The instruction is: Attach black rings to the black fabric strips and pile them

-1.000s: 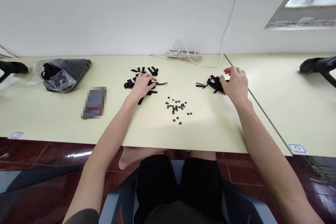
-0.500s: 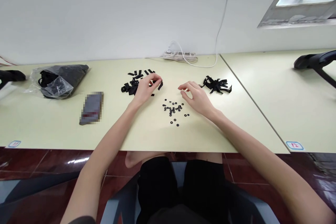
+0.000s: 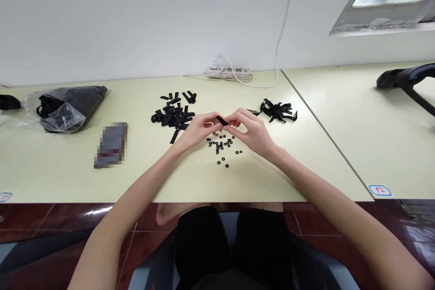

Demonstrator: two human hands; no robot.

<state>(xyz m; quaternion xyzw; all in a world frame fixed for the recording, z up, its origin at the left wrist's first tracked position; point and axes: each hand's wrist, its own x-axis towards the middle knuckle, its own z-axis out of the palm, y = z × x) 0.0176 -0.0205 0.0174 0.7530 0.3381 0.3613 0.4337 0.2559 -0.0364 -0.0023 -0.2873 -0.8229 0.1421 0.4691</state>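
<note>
Between my two hands, above the table, is a short black fabric strip (image 3: 222,120). My left hand (image 3: 203,128) pinches its left part, and my right hand (image 3: 248,128) has its fingertips closed on the right end. Just below them lie several small black rings (image 3: 220,145), loosely scattered. A pile of flat black strips (image 3: 173,116) rests beyond my left hand. Past my right hand sits a second, tangled heap of black strips (image 3: 279,110). Whether a ring is also between my fingers cannot be made out.
A plastic bag with black material (image 3: 73,108) lies at the left, with a blurred-out grey item (image 3: 111,146) nearer me. A white power strip (image 3: 229,72) and its cable run along the wall. A black stand (image 3: 396,79) is at the far right.
My left hand has come right and nearer from the strip pile, bringing the strip. My right hand has closed on the strip's other end. The view has shifted slightly.
</note>
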